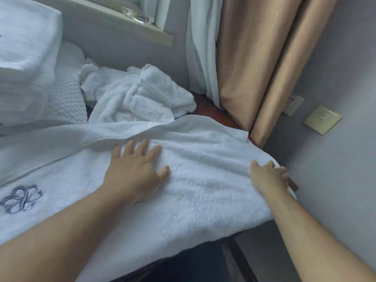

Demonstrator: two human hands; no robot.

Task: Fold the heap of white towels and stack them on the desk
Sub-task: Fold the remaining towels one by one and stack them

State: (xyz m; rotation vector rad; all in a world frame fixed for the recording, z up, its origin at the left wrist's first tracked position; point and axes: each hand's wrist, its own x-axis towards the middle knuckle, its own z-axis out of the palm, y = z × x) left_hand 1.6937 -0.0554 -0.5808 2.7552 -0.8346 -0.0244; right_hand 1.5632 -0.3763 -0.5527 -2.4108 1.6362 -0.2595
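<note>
Head view: a large white towel (203, 184) lies spread across the desk (213, 110), covering most of the picture from 9 o'clock to 3 o'clock. Its pile is thick and fluffy, its far edge is turned up in a long soft ridge, and a dark blue embroidered emblem (21, 198) sits near 8 o'clock. The left hand (138, 171) rests flat on the towel's middle, fingers spread and straight, pressing the cloth just below that ridge. The right hand (266, 178), at 3 o'clock, lies on the towel's right edge at the desk corner. Its fingers bend over the edge, but blur hides whether they pinch the cloth or only press it. At 11 o'clock, beyond the ridge, a crumpled heap of towels (138, 98) waits on the desk. A stack of folded towels (26, 58) stands at 10 o'clock. A tan curtain (254, 68) hangs at 1 o'clock.
</note>
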